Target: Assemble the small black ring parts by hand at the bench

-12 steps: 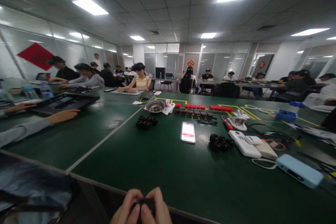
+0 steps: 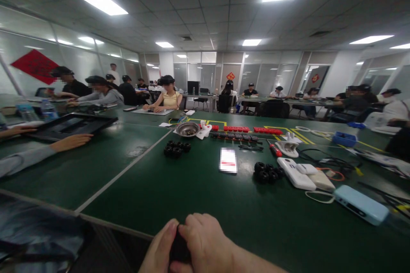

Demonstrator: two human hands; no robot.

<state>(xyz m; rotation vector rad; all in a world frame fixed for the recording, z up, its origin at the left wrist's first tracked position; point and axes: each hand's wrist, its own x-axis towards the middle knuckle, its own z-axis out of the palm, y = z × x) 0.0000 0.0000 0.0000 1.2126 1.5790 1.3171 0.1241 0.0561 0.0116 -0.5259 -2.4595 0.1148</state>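
Note:
My left hand (image 2: 160, 247) and my right hand (image 2: 208, 245) meet at the near edge of the green table (image 2: 198, 196), fingers closed round a small black part (image 2: 178, 245) pinched between them. Most of that part is hidden by my fingers. Further out on the table lie two clusters of small black wheels (image 2: 174, 148) (image 2: 267, 172) and a white card (image 2: 228, 160). Beyond them sit a metal bowl (image 2: 188, 129) and rows of red bricks (image 2: 253, 129).
White and light-blue power banks (image 2: 296, 173) (image 2: 358, 203) with cables lie at the right, near a red-handled screwdriver (image 2: 274, 149). A co-worker's hand (image 2: 68, 140) rests by a black tray (image 2: 68, 125) at the left. Several people sit at tables behind.
My hands have risen further into view, and my right hand now wraps over the black part with its forearm showing. The view has shifted slightly.

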